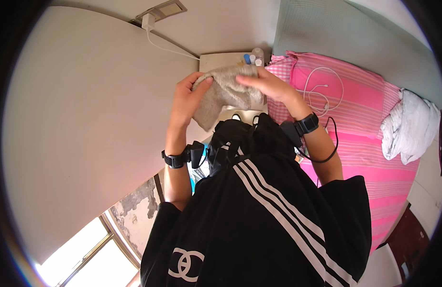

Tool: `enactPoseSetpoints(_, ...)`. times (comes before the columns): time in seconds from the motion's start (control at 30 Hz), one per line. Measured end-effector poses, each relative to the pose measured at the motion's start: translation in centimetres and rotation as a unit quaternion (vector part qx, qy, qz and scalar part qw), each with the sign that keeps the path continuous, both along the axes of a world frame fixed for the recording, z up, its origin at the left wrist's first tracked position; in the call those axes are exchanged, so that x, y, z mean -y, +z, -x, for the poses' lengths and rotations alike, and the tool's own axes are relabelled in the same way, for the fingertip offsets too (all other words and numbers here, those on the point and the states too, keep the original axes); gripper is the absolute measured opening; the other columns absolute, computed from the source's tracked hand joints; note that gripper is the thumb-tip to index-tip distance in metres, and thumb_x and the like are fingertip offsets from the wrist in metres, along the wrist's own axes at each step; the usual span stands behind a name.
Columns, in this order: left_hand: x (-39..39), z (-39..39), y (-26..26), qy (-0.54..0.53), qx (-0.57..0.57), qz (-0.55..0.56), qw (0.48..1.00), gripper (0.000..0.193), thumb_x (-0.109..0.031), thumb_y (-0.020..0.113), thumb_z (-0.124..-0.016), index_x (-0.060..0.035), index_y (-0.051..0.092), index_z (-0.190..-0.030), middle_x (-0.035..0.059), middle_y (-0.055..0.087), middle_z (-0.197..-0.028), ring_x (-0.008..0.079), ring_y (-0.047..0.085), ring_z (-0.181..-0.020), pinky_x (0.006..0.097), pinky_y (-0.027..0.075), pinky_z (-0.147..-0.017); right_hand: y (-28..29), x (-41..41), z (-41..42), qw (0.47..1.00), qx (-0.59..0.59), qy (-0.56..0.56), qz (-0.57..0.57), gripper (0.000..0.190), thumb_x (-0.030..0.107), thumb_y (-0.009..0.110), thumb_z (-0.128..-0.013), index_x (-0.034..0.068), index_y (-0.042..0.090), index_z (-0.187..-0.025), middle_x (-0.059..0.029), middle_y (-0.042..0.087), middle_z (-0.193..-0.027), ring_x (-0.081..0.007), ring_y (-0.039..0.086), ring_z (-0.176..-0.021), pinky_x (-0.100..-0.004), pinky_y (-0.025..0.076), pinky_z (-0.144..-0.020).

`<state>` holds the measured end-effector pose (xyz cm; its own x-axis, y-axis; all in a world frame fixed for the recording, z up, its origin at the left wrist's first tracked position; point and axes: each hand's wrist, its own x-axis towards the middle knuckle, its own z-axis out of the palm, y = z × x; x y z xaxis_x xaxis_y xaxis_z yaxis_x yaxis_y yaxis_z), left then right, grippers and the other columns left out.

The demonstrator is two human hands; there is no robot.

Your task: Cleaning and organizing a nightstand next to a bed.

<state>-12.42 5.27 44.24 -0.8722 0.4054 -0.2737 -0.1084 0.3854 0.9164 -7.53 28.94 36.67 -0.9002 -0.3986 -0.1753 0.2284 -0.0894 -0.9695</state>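
Note:
A greyish-beige cloth (pixel 226 88), fuzzy like a towel, is stretched between my two hands in front of my body. My left hand (pixel 190 95) pinches its left edge, thumb on the near face and fingers behind. At the upper right of the cloth, my right hand (pixel 269 84) grips the edge, its thumb lying across the front and its other fingers mostly hidden. One corner of the cloth hangs down on the left. Behind it is a pale bedside table (pixel 221 61), partly covered from view by the cloth.
Several bottles (pixel 256 56) stand on the bedside table's back right. To the right, a bed with a pink striped sheet (pixel 364 143) bears a coiled white cable (pixel 341 88) and a crumpled white cloth (pixel 409 125). A white charger (pixel 148 22) is plugged into the wall socket (pixel 170 9).

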Motion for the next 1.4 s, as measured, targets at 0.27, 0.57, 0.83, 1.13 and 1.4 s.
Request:
enactPoseSetpoints(0.27,1.5,-2.0,-1.9,0.107,-0.007,-0.005,0.994,0.040,-0.020,0.066,-0.095,-0.0069,0.058,-0.132,0.0120,0.055,-0.136,0.0188,0.055,-0.119,0.0342,0.048,-0.096,-2.1,2.5,-2.3,0.794,0.212,-0.135,0.554,0.049,0.039,0.056,-0.100,0.006,0.052,-0.136,-0.0104,0.062,-0.127,-0.0267,0.060,-0.119,-0.0476,0.047,-0.104)
enactPoseSetpoints(0.57,-2.0,-4.7,-2.2,-0.045,-0.329,0.129,0.934,0.036,-0.007,0.072,-0.086,-0.0068,0.065,-0.121,0.0129,0.064,-0.121,0.0286,0.064,-0.109,0.0351,0.053,-0.087,-3.4,3.5,-3.7,0.798,0.165,-0.145,0.561,0.053,0.038,0.051,-0.102,0.005,0.044,-0.143,-0.0128,0.055,-0.139,-0.0279,0.052,-0.130,-0.0484,0.041,-0.109)
enactPoseSetpoints(0.83,-3.2,-7.0,0.9,-0.042,-0.462,0.171,0.869,0.020,0.001,0.065,-0.088,-0.0028,0.067,-0.108,0.0126,0.067,-0.097,0.0301,0.065,-0.085,0.0382,0.053,-0.073,-3.9,5.2,-5.4,0.815,0.177,-0.153,0.531,0.043,0.024,0.061,-0.099,0.008,0.049,-0.137,-0.0058,0.061,-0.126,-0.0196,0.058,-0.118,-0.0380,0.045,-0.102)
enactPoseSetpoints(1.13,-1.1,-9.6,-0.6,-0.274,-0.296,0.107,0.909,0.033,-0.007,0.073,-0.085,-0.0035,0.065,-0.116,0.0105,0.067,-0.103,0.0272,0.064,-0.088,0.0394,0.052,-0.077,-1.8,4.5,-6.0,0.841,0.192,-0.159,0.480,0.049,0.011,0.064,-0.092,0.003,0.048,-0.137,-0.0108,0.061,-0.126,-0.0245,0.060,-0.116,-0.0408,0.048,-0.102)
enactPoseSetpoints(1.4,2.8,-5.9,-5.9,-0.023,0.210,-0.280,0.936,0.077,-0.046,0.061,-0.096,0.0078,0.037,-0.145,0.0195,0.043,-0.150,0.0297,0.035,-0.142,0.0427,0.026,-0.117,-2.9,3.3,-6.7,0.778,0.277,-0.130,0.549,0.044,0.021,0.060,-0.096,-0.002,0.052,-0.133,-0.0160,0.064,-0.124,-0.0266,0.063,-0.115,-0.0424,0.050,-0.101)
